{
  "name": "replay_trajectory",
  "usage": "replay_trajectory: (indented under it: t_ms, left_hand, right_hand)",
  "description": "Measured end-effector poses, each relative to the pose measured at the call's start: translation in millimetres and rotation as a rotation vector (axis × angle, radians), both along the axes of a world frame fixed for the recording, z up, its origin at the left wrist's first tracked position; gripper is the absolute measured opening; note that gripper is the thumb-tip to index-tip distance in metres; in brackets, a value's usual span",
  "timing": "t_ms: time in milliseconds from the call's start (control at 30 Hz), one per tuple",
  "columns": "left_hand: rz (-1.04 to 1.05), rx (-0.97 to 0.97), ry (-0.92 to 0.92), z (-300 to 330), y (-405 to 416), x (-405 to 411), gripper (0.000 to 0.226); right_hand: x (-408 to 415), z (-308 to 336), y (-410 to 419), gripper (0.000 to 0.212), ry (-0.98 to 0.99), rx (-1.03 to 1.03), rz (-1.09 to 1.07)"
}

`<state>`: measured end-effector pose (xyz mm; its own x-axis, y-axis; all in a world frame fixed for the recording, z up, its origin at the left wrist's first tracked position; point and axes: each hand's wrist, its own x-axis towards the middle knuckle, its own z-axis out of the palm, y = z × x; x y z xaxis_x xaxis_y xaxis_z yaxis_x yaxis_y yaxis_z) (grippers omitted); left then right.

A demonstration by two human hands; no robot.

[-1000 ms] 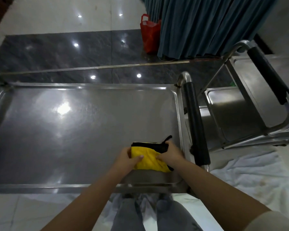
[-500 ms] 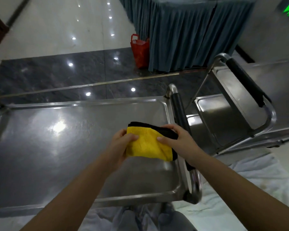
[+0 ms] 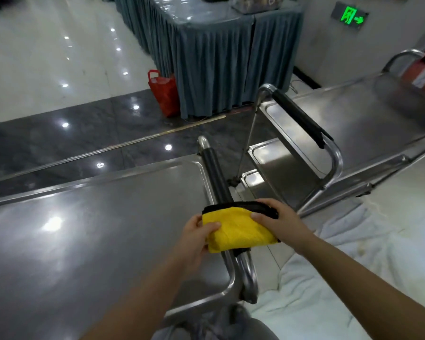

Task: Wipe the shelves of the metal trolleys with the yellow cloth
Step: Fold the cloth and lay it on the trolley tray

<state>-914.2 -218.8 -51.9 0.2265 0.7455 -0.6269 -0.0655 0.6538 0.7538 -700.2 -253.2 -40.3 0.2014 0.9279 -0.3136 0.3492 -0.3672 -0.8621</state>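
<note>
Yellow folded cloth with black trim (image 3: 241,230) gripped by left hand (image 3: 196,238) and right hand (image 3: 279,220), above right edge of near steel trolley shelf (image 3: 96,241), over black-sleeved handle (image 3: 217,179). Beyond, second steel trolley (image 3: 353,128).

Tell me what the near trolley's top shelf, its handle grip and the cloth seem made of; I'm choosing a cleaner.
Top shelf: likely stainless steel, brushed yet glossy, mirroring the ceiling lights.
Handle grip: matte black sleeve, probably rubber or foam, over a shiny metal tube.
Yellow cloth: soft folded fabric with black edging, possibly microfibre, held by the left hand and right hand.
</note>
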Motion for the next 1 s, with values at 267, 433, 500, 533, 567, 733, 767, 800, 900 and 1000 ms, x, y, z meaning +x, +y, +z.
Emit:
replay_trajectory:
  t_ms: [267, 433, 500, 533, 567, 733, 767, 800, 900, 1000]
  left_hand:
    - [-0.001, 0.071, 0.079, -16, -7, -7, 0.027]
    - [-0.086, 0.242, 0.139, -15, -8, -8, 0.063]
    - [-0.171, 0.323, 0.217, -12, -7, -9, 0.084]
    - [-0.217, 0.359, 0.257, -11, -7, -8, 0.089]
    - [-0.262, 0.398, 0.296, -10, -7, -8, 0.092]
    - [-0.369, 0.493, 0.347, -5, -6, -6, 0.09]
    - [-0.388, 0.491, 0.345, -4, -6, -7, 0.088]
    - [-0.403, 0.495, 0.349, -2, -6, -7, 0.086]
    - [-0.423, 0.509, 0.4, -3, -5, -8, 0.087]
    - [-0.442, 0.493, 0.42, -10, -6, -11, 0.095]
  right_hand:
    - [3, -12, -8, 0.054, 0.006, 0.091, 0.0]
    - [2, -9, -12, 0.017, -0.197, 0.212, -0.064]
    - [4, -13, -16, 0.014, -0.234, 0.169, 0.002]
    - [5, -15, -17, 0.012, -0.223, 0.132, 0.027]
    - [5, -16, -18, 0.011, -0.195, 0.094, 0.04]
    - [8, -4, -10, 0.006, -0.147, 0.142, -0.015]
    - [8, 0, -7, 0.006, -0.159, 0.175, -0.048]
    - [7, 2, -5, 0.007, -0.185, 0.193, -0.067]
    - [-2, -3, -3, 0.007, -0.289, 0.071, -0.044]
    - [-15, -4, -11, 0.02, -0.344, 0.102, -0.022]
